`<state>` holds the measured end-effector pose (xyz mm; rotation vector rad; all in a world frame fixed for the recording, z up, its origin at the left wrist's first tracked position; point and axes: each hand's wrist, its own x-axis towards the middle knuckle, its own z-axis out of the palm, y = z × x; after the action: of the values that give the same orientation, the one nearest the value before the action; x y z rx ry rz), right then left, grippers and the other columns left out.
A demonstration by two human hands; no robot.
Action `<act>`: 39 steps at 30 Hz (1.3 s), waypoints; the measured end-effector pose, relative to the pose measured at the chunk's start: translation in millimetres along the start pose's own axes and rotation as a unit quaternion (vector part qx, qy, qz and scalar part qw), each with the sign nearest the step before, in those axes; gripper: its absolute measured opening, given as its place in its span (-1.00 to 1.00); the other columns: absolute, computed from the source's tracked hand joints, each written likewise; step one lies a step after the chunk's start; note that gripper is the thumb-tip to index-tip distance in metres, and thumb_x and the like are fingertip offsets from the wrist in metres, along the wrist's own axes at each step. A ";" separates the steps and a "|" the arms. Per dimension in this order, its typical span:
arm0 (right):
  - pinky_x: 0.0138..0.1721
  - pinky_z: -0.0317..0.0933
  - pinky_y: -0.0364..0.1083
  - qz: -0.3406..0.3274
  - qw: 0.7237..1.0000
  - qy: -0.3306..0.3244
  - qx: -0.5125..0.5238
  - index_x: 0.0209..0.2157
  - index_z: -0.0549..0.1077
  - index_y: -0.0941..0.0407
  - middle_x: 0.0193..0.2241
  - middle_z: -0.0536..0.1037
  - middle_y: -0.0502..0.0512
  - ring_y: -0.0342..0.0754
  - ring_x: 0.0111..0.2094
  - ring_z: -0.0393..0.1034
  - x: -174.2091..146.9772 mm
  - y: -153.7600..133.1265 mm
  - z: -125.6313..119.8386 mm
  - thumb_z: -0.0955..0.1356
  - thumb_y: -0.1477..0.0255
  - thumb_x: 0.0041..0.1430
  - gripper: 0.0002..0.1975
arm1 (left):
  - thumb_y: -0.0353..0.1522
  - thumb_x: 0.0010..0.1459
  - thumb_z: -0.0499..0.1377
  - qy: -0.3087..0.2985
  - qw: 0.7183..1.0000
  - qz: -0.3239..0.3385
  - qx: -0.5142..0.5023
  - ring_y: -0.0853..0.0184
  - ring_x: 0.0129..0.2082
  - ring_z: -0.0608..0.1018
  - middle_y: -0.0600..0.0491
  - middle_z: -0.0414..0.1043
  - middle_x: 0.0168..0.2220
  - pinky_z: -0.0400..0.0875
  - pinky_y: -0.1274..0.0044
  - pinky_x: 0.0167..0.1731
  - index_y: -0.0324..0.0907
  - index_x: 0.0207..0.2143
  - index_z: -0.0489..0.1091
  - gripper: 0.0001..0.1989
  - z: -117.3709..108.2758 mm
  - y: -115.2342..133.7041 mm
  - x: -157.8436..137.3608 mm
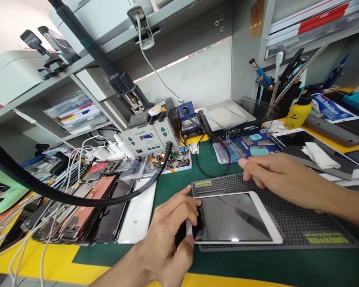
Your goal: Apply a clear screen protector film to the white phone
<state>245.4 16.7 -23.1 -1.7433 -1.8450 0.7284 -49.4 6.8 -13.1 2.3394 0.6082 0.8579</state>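
A white-framed tablet (233,219) with a dark, glossy screen lies face up on a grey perforated mat (290,215). My left hand (170,235) grips the tablet's left end, thumb at the near corner and bent fingers over the far side. Above the mat's far edge, apart from the tablet, is my right hand (272,175). Its fingers are drawn together in a pinch; anything between the fingertips is hidden or too small to see.
Left of the tablet are stacked phone parts (92,211) and a white phone back (137,211). A black hose (107,201) arches across the left side. Behind stand a parts tray (182,159), a control station (149,137) and a heating plate (227,115). A yellow bottle (299,111) stands at right.
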 end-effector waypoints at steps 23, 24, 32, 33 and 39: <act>-0.55 -0.02 -0.04 0.009 1.000 -0.003 0.009 -0.48 0.50 0.05 -0.64 0.44 -0.01 -0.07 -0.61 0.27 -0.9 -6.5 -0.6 0.13 -0.07 0.32 -0.40 | -0.45 -0.24 0.01 -0.045 0.999 -0.003 -0.009 0.20 0.01 0.50 0.03 0.29 -0.19 0.10 0.08 0.31 -0.14 -0.27 0.24 -0.64 -1.3 -1.4 -1.3; -0.55 -0.02 -0.04 0.007 1.000 -0.003 0.008 -0.48 0.50 0.05 -0.64 0.44 -0.01 -0.07 -0.61 0.28 -0.7 -5.1 -0.3 0.13 -0.07 0.32 -0.40 | -0.45 -0.24 0.01 -0.047 0.999 -0.004 -0.008 0.19 0.02 0.50 0.03 0.29 -0.19 0.10 0.08 0.31 -0.14 -0.27 0.24 -0.65 -1.0 -1.8 -1.8; -0.54 0.00 -0.04 -0.002 1.000 0.000 -0.008 -0.47 0.51 0.04 -0.63 0.46 0.00 -0.04 -0.58 0.31 0.2 -0.3 0.6 0.12 -0.08 0.32 -0.39 | -0.43 -0.19 0.01 -0.033 0.998 0.057 -0.003 0.18 0.02 0.53 0.03 0.32 -0.23 0.20 0.14 0.29 -0.16 -0.30 0.26 -0.70 4.7 -7.7 -5.2; -0.54 0.00 -0.04 -0.002 1.000 0.000 -0.008 -0.47 0.51 0.04 -0.63 0.46 0.00 -0.04 -0.58 0.31 0.3 -0.3 0.7 0.12 -0.08 0.32 -0.39 | -0.43 -0.17 0.02 -0.033 0.997 0.063 0.003 0.18 0.01 0.54 0.04 0.33 -0.25 0.22 0.15 0.28 -0.16 -0.30 0.26 -0.72 4.5 -7.7 -5.8; -0.54 0.00 -0.06 -0.001 1.000 -0.002 -0.005 -0.47 0.52 0.04 -0.63 0.46 0.00 -0.04 -0.58 0.32 0.1 1.2 0.5 0.12 -0.07 0.33 -0.40 | -0.44 -0.10 0.03 -0.028 0.993 0.116 0.021 0.20 -0.08 0.58 0.07 0.33 -0.37 0.37 0.17 0.18 -0.16 -0.32 0.24 -0.79 1.2 -10.7 -8.6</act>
<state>245.9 16.9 -24.4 -1.7469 -1.8556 0.7237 -56.7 9.2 -24.4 2.4973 0.3370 0.8836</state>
